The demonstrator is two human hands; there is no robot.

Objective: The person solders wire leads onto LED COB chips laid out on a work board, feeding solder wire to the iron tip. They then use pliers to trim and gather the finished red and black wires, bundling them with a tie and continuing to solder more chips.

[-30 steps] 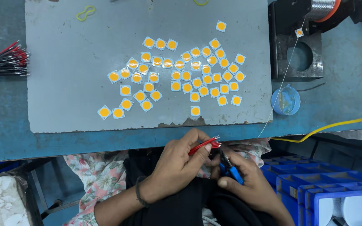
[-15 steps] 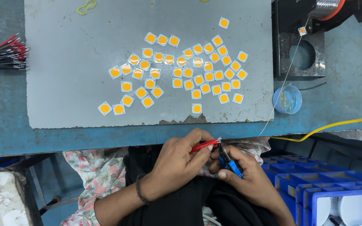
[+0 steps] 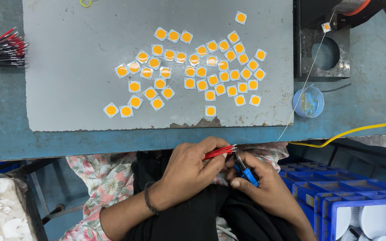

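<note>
Slippage is the main risk: your left hand (image 3: 188, 172) pinches a bunch of red wires (image 3: 220, 152) with fingers closed, while your right hand (image 3: 264, 185) is closed on what appears to be blue-handled cutters (image 3: 245, 169) at the wire tips, below the bench edge. A nip too deep severs strands. Square yellow-centred chips (image 3: 193, 71) lie scattered on the grey mat (image 3: 68, 67); blue crates (image 3: 336, 196) stand beside you.

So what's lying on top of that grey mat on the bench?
The grey mat carries dozens of small white square chips with orange centres, scattered loosely, plus a yellow-green loop at its far edge. Whatever lies beneath the mat is covered.
</note>
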